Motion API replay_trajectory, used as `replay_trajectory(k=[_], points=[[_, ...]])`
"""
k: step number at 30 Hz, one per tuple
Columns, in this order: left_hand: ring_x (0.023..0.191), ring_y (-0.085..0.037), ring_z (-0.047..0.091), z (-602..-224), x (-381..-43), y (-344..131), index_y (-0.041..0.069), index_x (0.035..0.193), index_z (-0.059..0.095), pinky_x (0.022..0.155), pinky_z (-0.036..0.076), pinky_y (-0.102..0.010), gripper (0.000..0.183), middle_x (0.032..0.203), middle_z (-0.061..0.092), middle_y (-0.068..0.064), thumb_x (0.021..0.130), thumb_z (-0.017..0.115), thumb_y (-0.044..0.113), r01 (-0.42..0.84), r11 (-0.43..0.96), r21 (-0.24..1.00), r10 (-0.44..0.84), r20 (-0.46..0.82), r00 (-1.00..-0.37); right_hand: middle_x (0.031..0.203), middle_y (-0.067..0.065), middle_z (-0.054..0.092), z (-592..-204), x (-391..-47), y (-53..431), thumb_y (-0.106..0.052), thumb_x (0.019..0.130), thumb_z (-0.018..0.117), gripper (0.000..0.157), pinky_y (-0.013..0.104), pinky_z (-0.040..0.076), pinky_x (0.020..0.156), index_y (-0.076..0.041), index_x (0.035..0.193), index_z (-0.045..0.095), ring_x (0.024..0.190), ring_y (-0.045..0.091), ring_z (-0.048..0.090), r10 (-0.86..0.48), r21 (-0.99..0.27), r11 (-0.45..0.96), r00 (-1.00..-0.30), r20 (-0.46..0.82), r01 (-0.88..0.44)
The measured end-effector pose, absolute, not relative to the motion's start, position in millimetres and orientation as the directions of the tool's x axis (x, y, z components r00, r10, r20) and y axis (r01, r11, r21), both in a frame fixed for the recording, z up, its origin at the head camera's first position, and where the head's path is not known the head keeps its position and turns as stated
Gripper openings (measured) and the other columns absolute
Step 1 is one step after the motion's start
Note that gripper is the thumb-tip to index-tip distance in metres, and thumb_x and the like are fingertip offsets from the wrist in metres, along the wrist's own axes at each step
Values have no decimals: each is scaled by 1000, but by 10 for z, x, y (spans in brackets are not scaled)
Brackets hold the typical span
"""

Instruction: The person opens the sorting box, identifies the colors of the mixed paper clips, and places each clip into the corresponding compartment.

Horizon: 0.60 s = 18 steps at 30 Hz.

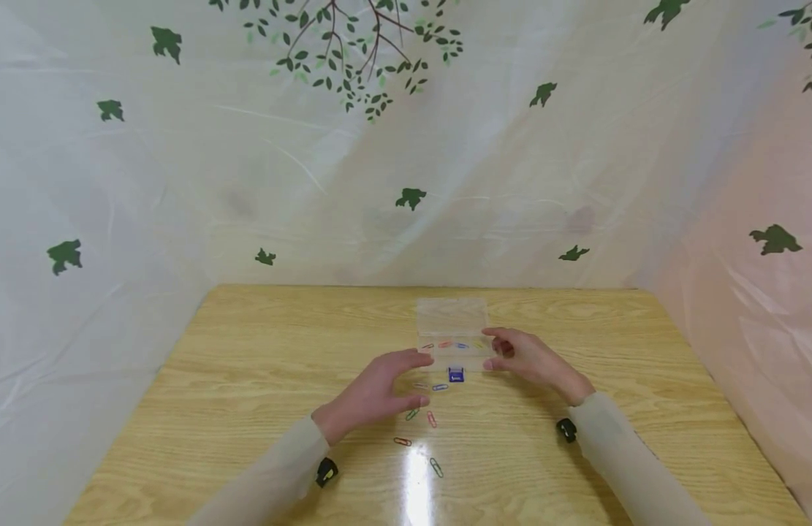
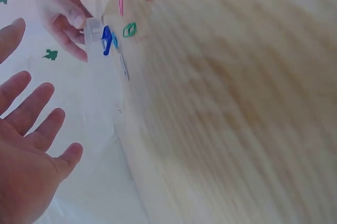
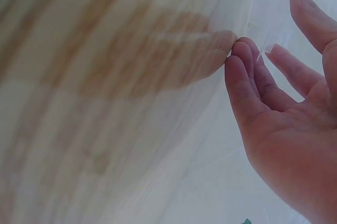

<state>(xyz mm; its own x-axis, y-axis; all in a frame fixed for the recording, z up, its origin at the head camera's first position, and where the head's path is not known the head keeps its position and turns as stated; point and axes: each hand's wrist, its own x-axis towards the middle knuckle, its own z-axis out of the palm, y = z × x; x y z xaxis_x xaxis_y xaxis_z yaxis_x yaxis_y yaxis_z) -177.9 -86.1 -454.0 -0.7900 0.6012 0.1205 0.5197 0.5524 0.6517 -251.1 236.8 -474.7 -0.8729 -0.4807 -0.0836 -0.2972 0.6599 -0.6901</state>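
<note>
A clear plastic box (image 1: 473, 363) lies with its lid (image 1: 452, 315) raised toward the back. Red, blue and yellow paper clips show in a row inside it. At its front is a small blue clasp-like piece (image 1: 456, 375). My right hand (image 1: 533, 358) is at the box's right end, fingertips touching its edge low by the tabletop and thumb apart from the fingers. At the left end, my left hand (image 1: 379, 383) hovers with fingers spread and holds nothing. Loose paper clips lie in front, including a green one (image 1: 412, 414) beside the left thumb and a blue one (image 1: 440, 387).
Nearer me on the wooden table (image 1: 261, 365) lie a red paper clip (image 1: 402, 441), a pink one (image 1: 432, 419) and another green one (image 1: 435, 467). A pale curtain (image 1: 313, 183) with printed leaves surrounds the table's back and sides.
</note>
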Motion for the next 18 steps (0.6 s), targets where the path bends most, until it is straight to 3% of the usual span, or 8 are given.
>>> replay_trajectory(k=[18], points=[[131,-23,56,-4611,-1635,-917,12,139,63,114,43,-44,47,139,63,-3,97,74,29,566,631,530,645,47,-763,105,7,59,-4751,-2507,2373,-24,95,77,66,38,44,80,3,149,50,95,22,51,-485,-691,657,-871,-81,-302]])
